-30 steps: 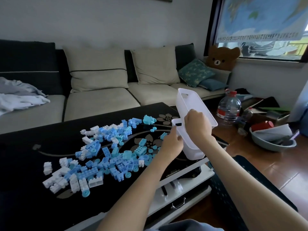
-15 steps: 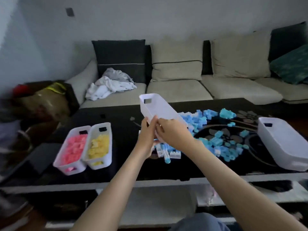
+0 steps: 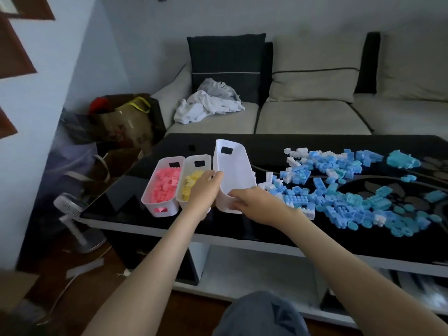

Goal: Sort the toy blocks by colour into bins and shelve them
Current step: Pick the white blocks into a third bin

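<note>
On the black coffee table [image 3: 266,146], blue and white blocks [image 3: 344,190] sprawl unsorted. An empty white bin [image 3: 234,175], tilted, is held just beside the yellow-filled bin [image 3: 191,166] and pink-filled bin [image 3: 162,187], presumably to extend that row for the next colour. The left hand [image 3: 202,192] curls round its side wall. The right hand [image 3: 257,206] grips its near rim, fingers hooked inside.

Our left hand [image 3: 203,191] covers the near half of the yellow-block bin [image 3: 196,159]; our right hand [image 3: 258,206] hides the near end of the empty white bin [image 3: 236,173], so we cannot tell whether it touches the tabletop [image 3: 266,145], whose right end runs out of view.
</note>
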A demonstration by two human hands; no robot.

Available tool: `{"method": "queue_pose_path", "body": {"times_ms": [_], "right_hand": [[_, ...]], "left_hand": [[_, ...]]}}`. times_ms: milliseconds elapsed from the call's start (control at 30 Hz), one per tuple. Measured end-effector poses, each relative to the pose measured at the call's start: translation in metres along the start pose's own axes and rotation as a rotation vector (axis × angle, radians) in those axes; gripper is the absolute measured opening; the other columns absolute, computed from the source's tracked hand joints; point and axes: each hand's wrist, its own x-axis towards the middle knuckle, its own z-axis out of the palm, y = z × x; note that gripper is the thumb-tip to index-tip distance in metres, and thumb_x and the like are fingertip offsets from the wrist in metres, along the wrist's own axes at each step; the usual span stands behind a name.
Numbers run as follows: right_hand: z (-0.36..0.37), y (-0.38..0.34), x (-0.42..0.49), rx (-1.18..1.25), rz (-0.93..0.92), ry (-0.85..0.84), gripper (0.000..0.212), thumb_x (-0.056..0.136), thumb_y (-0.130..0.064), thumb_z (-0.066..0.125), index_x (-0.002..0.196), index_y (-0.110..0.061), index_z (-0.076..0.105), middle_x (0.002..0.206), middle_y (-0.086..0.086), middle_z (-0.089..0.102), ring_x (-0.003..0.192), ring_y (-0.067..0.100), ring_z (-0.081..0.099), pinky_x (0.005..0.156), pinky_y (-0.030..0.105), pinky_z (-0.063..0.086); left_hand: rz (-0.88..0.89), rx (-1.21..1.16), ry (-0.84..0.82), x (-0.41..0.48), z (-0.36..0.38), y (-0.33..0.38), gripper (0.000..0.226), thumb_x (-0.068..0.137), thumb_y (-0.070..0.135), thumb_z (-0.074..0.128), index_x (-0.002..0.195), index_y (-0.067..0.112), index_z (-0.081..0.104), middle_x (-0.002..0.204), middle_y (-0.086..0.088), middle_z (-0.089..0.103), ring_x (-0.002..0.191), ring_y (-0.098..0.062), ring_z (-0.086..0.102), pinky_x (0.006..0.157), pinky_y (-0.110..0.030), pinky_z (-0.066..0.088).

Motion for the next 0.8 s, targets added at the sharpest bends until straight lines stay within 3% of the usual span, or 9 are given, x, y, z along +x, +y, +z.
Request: {"method": "queue_pose_path", "body": {"times_ms": [67, 133, 233, 333, 433, 500, 633, 700, 800], "right_hand": [[0.004, 0.008, 0.001, -0.089, -0.013, 0.018, 0.027, 0.1, -0.025, 0.039, 0.105, -0.009, 0.06, 0.098, 0.013, 0.062, 0.098, 0.029, 0.052, 0.081, 0.032, 0.038], [0.01, 0.014, 0.003, -0.174, -0.014, 0.018, 0.026, 0.1, -0.024, 0.039, 0.112, -0.013, 0.059, 0.103, 0.012, 0.061, 0.106, 0.028, 0.048, 0.092, 0.029, 0.031], [0.025, 0.016, 0.009, -0.217, -0.054, 0.008, 0.021, 0.1, -0.025, 0.04, 0.11, -0.018, 0.057, 0.098, 0.008, 0.058, 0.109, 0.025, 0.047, 0.106, 0.031, 0.019], [0.037, 0.012, 0.015, -0.161, -0.097, 0.007, 0.022, 0.098, -0.031, 0.044, 0.109, -0.018, 0.058, 0.095, 0.0, 0.056, 0.108, 0.017, 0.043, 0.111, 0.036, 0.014], [0.033, 0.017, 0.009, 0.041, -0.071, 0.074, 0.038, 0.092, -0.046, 0.05, 0.124, -0.027, 0.051, 0.12, -0.007, 0.05, 0.12, 0.01, 0.032, 0.101, 0.024, 0.009], [0.028, 0.031, 0.002, 0.137, -0.01, 0.155, 0.045, 0.091, -0.053, 0.044, 0.13, -0.03, 0.045, 0.126, -0.008, 0.045, 0.123, 0.01, 0.031, 0.094, 0.023, 0.01], [0.013, 0.074, -0.014, 0.2, 0.27, 0.349, 0.043, 0.095, -0.045, 0.041, 0.128, -0.018, 0.046, 0.123, 0.0, 0.047, 0.115, 0.016, 0.039, 0.095, 0.032, 0.03], [0.007, 0.098, -0.022, 0.175, 0.403, 0.257, 0.035, 0.096, -0.033, 0.047, 0.125, -0.013, 0.046, 0.119, 0.005, 0.051, 0.102, 0.017, 0.045, 0.082, 0.027, 0.035], [0.007, 0.115, -0.032, 0.106, 0.442, 0.08, 0.035, 0.092, -0.032, 0.055, 0.123, -0.017, 0.048, 0.115, 0.006, 0.053, 0.089, 0.015, 0.049, 0.074, 0.025, 0.037]], "left_hand": [[-0.008, 0.025, -0.002, 0.002, -0.003, -0.005, 0.06, 0.068, 0.052, 0.046, 0.122, 0.028, 0.055, 0.112, 0.0, 0.064, 0.097, -0.024, 0.065, 0.082, -0.042, 0.057], [0.041, 0.147, 0.001, 0.004, -0.004, -0.007, 0.044, 0.079, 0.039, 0.047, 0.115, 0.016, 0.058, 0.098, 0.0, 0.063, 0.086, -0.018, 0.063, 0.073, -0.032, 0.055], [0.128, 0.44, 0.032, 0.008, -0.004, -0.009, 0.021, 0.089, 0.015, 0.041, 0.092, 0.005, 0.059, 0.077, -0.005, 0.057, 0.071, -0.021, 0.054, 0.055, -0.027, 0.038], [0.128, 0.679, 0.064, 0.009, -0.004, -0.008, 0.019, 0.093, 0.01, 0.041, 0.096, 0.004, 0.059, 0.079, -0.006, 0.055, 0.074, -0.023, 0.054, 0.054, -0.025, 0.036], [0.155, 0.91, 0.102, 0.001, -0.001, -0.002, 0.021, 0.093, 0.009, 0.048, 0.114, 0.006, 0.053, 0.107, -0.011, 0.06, 0.099, -0.027, 0.058, 0.075, -0.03, 0.045], [0.244, 1.063, 0.171, -0.004, 0.006, 0.003, 0.027, 0.092, 0.012, 0.052, 0.119, 0.008, 0.049, 0.119, -0.012, 0.054, 0.111, -0.028, 0.051, 0.088, -0.032, 0.042], [0.583, 1.016, 0.154, -0.003, 0.041, 0.016, 0.031, 0.093, 0.016, 0.05, 0.124, 0.012, 0.05, 0.12, -0.009, 0.055, 0.109, -0.026, 0.053, 0.084, -0.031, 0.04], [0.687, 0.98, 0.039, -0.002, 0.065, 0.019, 0.031, 0.094, 0.017, 0.049, 0.124, 0.014, 0.05, 0.116, -0.006, 0.06, 0.106, -0.026, 0.057, 0.083, -0.032, 0.037], [0.646, 1.168, -0.012, -0.004, 0.091, 0.02, 0.026, 0.093, 0.017, 0.05, 0.119, 0.014, 0.052, 0.108, -0.004, 0.064, 0.102, -0.025, 0.06, 0.081, -0.034, 0.03]]}}
